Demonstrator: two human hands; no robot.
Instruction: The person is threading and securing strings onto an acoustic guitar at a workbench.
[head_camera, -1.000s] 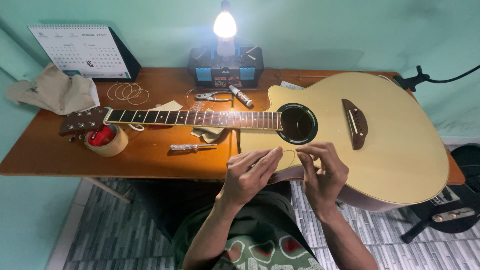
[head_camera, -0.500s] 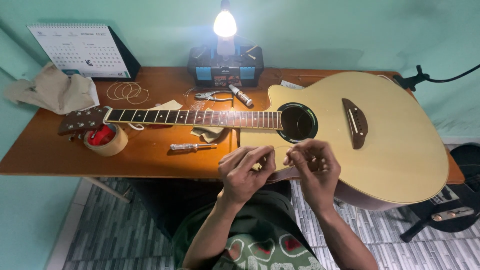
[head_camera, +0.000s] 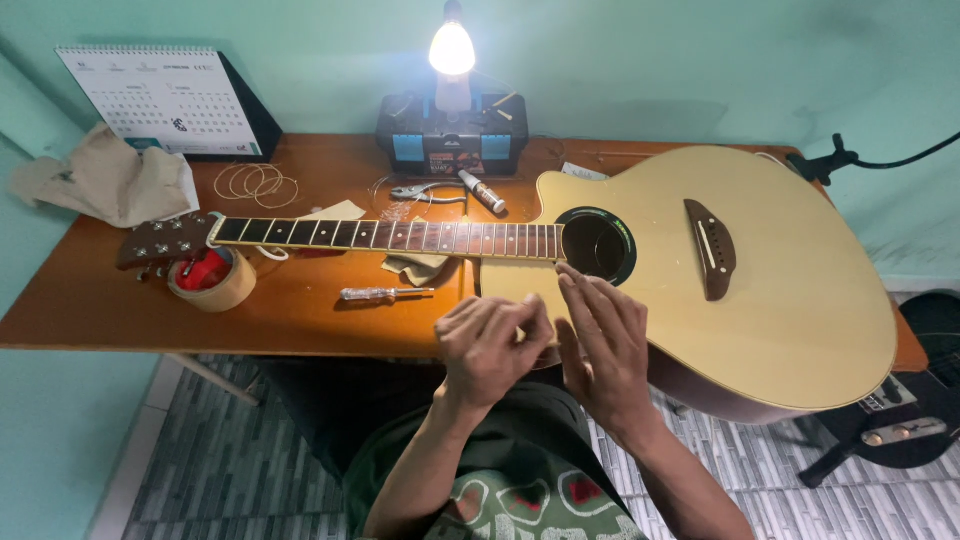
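Observation:
A pale acoustic guitar (head_camera: 790, 300) lies flat on the wooden table (head_camera: 300, 310), neck (head_camera: 400, 236) to the left and headstock (head_camera: 165, 240) over a tape roll (head_camera: 210, 280). Both my hands hover at the table's near edge, just below the sound hole (head_camera: 597, 245). My left hand (head_camera: 492, 345) has its fingers curled together by the guitar's lower bout; anything pinched in it is too thin to see. My right hand (head_camera: 605, 340) has its fingers stretched out over the guitar's edge, fingertips near the end of the fretboard, with nothing visible in it.
A screwdriver (head_camera: 385, 294), pliers (head_camera: 425, 192), a marker-like tube (head_camera: 482, 192), coiled strings (head_camera: 255, 183), a cloth (head_camera: 415, 266) and crumpled paper (head_camera: 110, 185) lie on the table. A toolbox (head_camera: 450, 140) with a lit bulb (head_camera: 452, 48) and a desk calendar (head_camera: 165, 100) stand at the back.
My hands were pinching together in front of the guitar. Now the right hand's fingers have straightened out and the left hand has curled closer to it.

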